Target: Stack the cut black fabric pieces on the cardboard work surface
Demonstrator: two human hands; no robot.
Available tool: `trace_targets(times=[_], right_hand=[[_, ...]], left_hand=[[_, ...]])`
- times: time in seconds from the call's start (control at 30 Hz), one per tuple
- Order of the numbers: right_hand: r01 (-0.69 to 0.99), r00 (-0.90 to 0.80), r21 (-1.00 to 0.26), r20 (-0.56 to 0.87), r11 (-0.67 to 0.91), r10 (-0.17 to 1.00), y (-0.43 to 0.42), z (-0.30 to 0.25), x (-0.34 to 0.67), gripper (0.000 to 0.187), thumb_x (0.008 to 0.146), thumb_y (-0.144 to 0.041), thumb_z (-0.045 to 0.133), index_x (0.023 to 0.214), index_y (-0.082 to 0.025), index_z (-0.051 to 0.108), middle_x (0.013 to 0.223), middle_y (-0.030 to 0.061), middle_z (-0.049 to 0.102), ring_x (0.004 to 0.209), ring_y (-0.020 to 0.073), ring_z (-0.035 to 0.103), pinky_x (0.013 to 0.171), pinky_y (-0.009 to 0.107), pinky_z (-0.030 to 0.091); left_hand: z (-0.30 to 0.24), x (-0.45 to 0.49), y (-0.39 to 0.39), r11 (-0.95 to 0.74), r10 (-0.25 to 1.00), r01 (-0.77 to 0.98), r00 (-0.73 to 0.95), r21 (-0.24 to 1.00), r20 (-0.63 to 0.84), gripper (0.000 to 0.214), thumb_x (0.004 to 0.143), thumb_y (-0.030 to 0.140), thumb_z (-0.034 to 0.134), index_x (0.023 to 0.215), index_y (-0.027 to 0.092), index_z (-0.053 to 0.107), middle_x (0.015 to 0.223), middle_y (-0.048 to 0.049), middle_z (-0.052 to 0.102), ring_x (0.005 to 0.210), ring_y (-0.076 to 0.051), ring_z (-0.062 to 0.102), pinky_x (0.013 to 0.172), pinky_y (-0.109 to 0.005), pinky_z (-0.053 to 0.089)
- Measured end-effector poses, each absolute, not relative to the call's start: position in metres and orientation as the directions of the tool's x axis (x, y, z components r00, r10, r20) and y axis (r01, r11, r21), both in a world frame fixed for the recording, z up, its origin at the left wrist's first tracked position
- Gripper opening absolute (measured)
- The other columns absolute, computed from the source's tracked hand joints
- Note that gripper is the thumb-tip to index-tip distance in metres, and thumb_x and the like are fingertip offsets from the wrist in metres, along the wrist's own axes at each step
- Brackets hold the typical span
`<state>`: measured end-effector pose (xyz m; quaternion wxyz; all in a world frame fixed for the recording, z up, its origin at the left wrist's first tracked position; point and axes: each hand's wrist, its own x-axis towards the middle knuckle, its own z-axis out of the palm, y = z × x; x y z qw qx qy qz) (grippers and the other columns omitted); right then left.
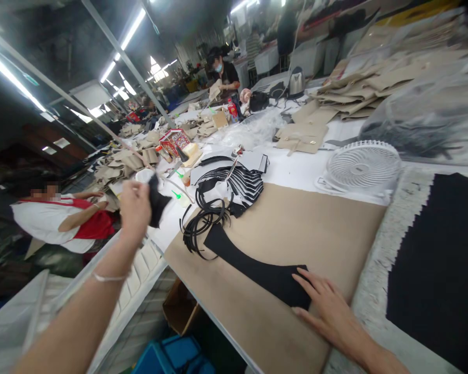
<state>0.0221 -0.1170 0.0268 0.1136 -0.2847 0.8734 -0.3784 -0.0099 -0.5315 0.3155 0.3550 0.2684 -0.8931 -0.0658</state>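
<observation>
My left hand is raised over the table's left edge, closed on a small black piece that hangs from its fingers. My right hand lies flat with fingers spread on the near end of a long curved black piece, which rests on a brown cardboard sheet. Beyond the curved piece lies a tangle of thin black strips and a fanned stack of black cut pieces.
A white desk fan lies face up right of the cardboard. A black sheet covers the right side. Tan cut pieces pile up farther back. Other people work at the left and at the far end. Blue bins sit below the table.
</observation>
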Motion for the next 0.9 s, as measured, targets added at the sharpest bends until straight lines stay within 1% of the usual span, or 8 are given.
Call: trace_targets(times=[0.07,0.17,0.4,0.5,0.6,0.67,0.8,0.9], right_hand=[[-0.026,-0.861,-0.917,-0.182,0.399,-0.475,-0.126,0.058,0.031,0.057,0.086,-0.057,0.051,0.132,-0.024,0.054,0.132,0.0130,0.058,0.117,0.0277,0.057,0.102,0.050,0.043],[0.386,-0.797,-0.919,-0.375,0.079,-0.473,-0.133,0.097,0.051,0.062,0.086,-0.064,0.044,0.129,-0.021,0.055,0.121,0.0132,0.063,0.101,0.0250,0.065,0.087,0.042,0.054],[0.441,-0.879,-0.892,-0.452,0.101,-0.154,-0.095,0.098,0.101,0.052,0.069,-0.064,0.065,0.096,-0.020,0.066,0.092,0.0079,0.072,0.093,0.0275,0.066,0.083,0.039,0.054],[0.550,-0.835,-0.834,-0.550,0.041,-0.017,-0.066,0.084,0.121,0.048,0.064,-0.060,0.071,0.090,-0.019,0.065,0.084,0.0057,0.072,0.083,0.0268,0.068,0.072,0.035,0.055],[0.659,-0.751,-0.744,-0.659,-0.108,-0.042,-0.042,0.079,0.137,0.052,0.061,-0.055,0.075,0.098,-0.019,0.065,0.089,0.0065,0.073,0.082,0.0283,0.069,0.068,0.035,0.056],[0.698,-0.713,-0.702,-0.700,-0.140,-0.043,-0.027,0.079,0.148,0.054,0.062,-0.054,0.076,0.102,-0.019,0.065,0.092,0.0069,0.074,0.083,0.0282,0.069,0.069,0.036,0.056],[0.706,-0.685,-0.698,-0.716,-0.120,0.132,-0.002,0.079,0.167,0.058,0.059,-0.056,0.077,0.103,-0.019,0.067,0.101,0.0073,0.073,0.096,0.0284,0.067,0.080,0.032,0.056],[0.693,-0.684,-0.716,-0.691,-0.088,0.232,0.013,0.078,0.175,0.058,0.058,-0.059,0.076,0.100,-0.019,0.068,0.103,0.0082,0.072,0.097,0.0294,0.066,0.079,0.032,0.057]], left_hand=[[0.264,0.008,-0.467,0.869,-0.488,-0.352,-0.727,0.348,0.482,0.015,0.094,0.028,0.045,0.084,0.018,0.049,0.072,0.0039,0.053,0.067,-0.011,0.053,0.068,-0.023,0.042],[0.183,0.043,-0.366,0.870,-0.405,-0.255,-0.857,0.422,0.319,0.016,0.095,0.029,0.041,0.083,0.023,0.048,0.066,0.0036,0.057,0.056,-0.013,0.057,0.055,-0.023,0.039],[0.087,0.126,-0.203,0.684,-0.255,-0.354,-0.935,0.638,-0.246,0.027,0.097,0.033,0.026,0.090,0.025,0.051,0.074,-0.0066,0.066,0.068,-0.024,0.066,0.057,-0.033,0.038],[0.090,0.150,-0.174,0.601,-0.116,-0.336,-0.934,0.725,-0.337,0.033,0.098,0.031,0.022,0.094,0.024,0.053,0.081,-0.0074,0.066,0.076,-0.022,0.066,0.067,-0.033,0.043],[0.090,0.168,-0.175,0.485,0.036,-0.278,-0.941,0.829,-0.337,0.034,0.098,0.032,0.023,0.105,0.025,0.056,0.092,-0.0064,0.067,0.085,-0.019,0.064,0.076,-0.031,0.047],[0.080,0.176,-0.198,0.508,-0.044,-0.298,-0.946,0.808,-0.321,0.028,0.096,0.030,0.033,0.111,0.024,0.055,0.099,-0.0064,0.067,0.092,-0.019,0.063,0.081,-0.031,0.049],[0.045,0.187,-0.281,0.673,-0.524,-0.544,-0.829,0.502,-0.196,0.025,0.086,0.016,0.046,0.109,0.018,0.054,0.108,-0.0114,0.061,0.105,-0.024,0.059,0.094,-0.040,0.046],[0.027,0.195,-0.337,0.676,-0.595,-0.613,-0.781,0.410,-0.187,0.038,0.075,0.001,0.044,0.109,0.014,0.055,0.108,-0.0142,0.060,0.112,-0.026,0.055,0.101,-0.044,0.039]])
